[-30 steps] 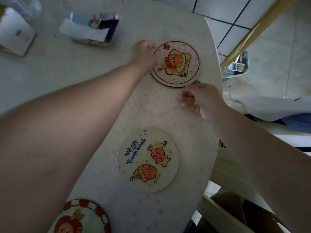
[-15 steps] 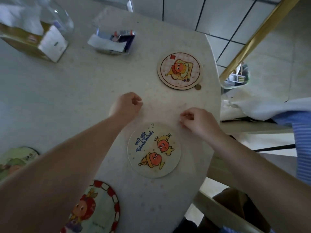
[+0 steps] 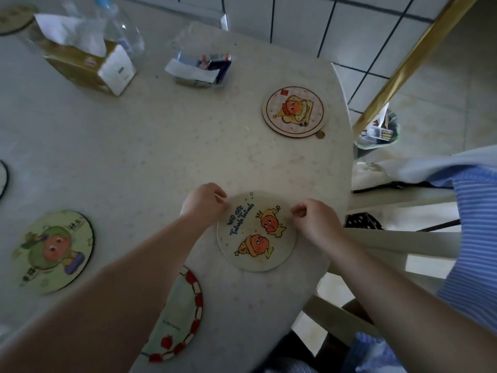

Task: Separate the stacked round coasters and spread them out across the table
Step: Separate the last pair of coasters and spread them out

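A cream round coaster with blue lettering and two orange figures lies near the table's right edge. My left hand pinches its upper left rim and my right hand pinches its upper right rim. A pink-checked coaster lies farther back. A green coaster lies at the left. A red-bordered coaster lies near me, partly hidden under my left forearm. Slivers of other coasters show at the left edge and the top left corner.
A tissue box, a clear plastic bottle and a clear container of small items stand at the back. A small brown disc lies by the pink coaster. The table curves off on the right, above chair slats.
Both hands drew back from the pink-checked coaster, left lying flat, and came down to the cream coaster, whose upper rim they now pinch. The view widened leftward.
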`<act>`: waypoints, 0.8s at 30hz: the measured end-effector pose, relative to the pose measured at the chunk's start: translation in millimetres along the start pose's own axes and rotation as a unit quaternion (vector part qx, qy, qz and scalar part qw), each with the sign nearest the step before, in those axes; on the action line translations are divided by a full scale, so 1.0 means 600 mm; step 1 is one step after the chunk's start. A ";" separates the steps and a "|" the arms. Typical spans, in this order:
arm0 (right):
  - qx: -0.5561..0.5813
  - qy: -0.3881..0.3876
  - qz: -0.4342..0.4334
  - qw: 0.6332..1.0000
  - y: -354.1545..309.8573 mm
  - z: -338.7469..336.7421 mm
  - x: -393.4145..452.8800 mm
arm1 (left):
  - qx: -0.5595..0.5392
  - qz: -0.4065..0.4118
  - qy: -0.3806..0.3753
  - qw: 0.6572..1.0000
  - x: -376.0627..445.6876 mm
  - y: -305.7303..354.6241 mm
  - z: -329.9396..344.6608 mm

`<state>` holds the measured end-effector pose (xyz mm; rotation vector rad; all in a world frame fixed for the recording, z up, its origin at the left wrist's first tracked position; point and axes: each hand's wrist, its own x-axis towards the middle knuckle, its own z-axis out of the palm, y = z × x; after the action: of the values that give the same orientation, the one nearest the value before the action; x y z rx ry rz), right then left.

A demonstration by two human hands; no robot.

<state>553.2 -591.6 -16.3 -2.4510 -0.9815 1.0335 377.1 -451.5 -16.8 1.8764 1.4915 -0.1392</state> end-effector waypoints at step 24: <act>-0.080 0.047 0.001 0.996 -0.043 0.008 0.026 | -0.033 -0.024 0.000 0.999 -0.031 -0.018 0.007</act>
<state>545.1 -562.2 -14.5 -2.6016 -1.0696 0.8625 363.4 -468.2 -15.8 1.7896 1.5234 -0.1098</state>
